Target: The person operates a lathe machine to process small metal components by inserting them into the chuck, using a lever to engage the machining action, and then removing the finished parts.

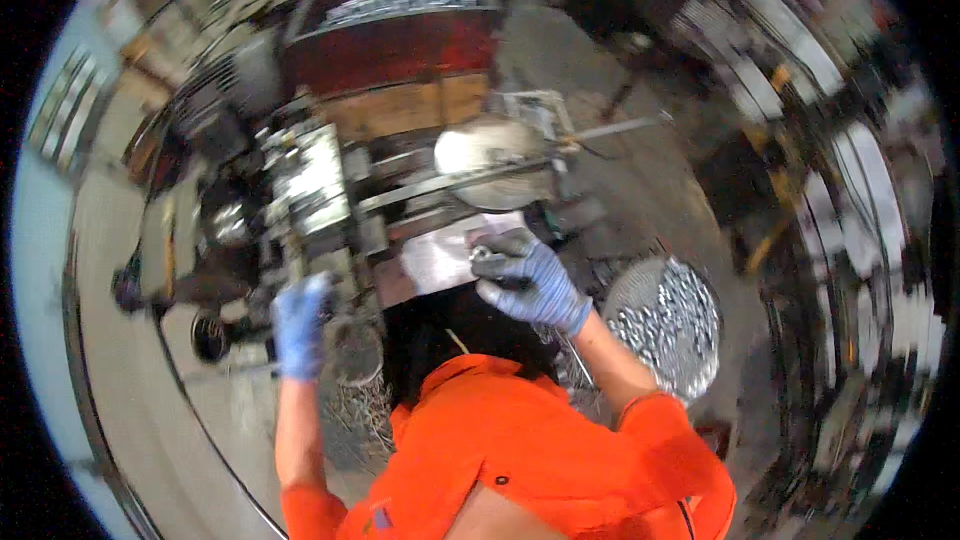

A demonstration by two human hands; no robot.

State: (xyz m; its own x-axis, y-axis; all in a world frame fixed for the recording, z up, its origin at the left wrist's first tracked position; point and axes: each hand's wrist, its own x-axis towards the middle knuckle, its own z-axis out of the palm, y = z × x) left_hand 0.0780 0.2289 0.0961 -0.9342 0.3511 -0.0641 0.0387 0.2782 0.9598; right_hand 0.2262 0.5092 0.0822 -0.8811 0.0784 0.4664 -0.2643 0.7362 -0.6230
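Observation:
My right hand point(535, 285), in a blue glove with dark grey fingertips, pinches a small shiny metal part point(480, 254) between thumb and fingers. It is above a pale sheet point(440, 258) on the front of the machine. My left hand point(301, 328), also gloved, is closed at the machine's left side beside a bare metal block point(318, 185). What its fingers grip is hidden and blurred. Just beyond my right hand is a round silvery disc point(490, 162), with a long metal bar point(460, 180) crossing over it.
A round basket point(715, 360) of shiny metal pieces stands at the right. Behind the machine is a red bin point(390, 58) with many similar pieces. A dark motor point(215, 95) sits at the far left; metal shavings point(355, 415) litter the floor near me. Cluttered racks line the right.

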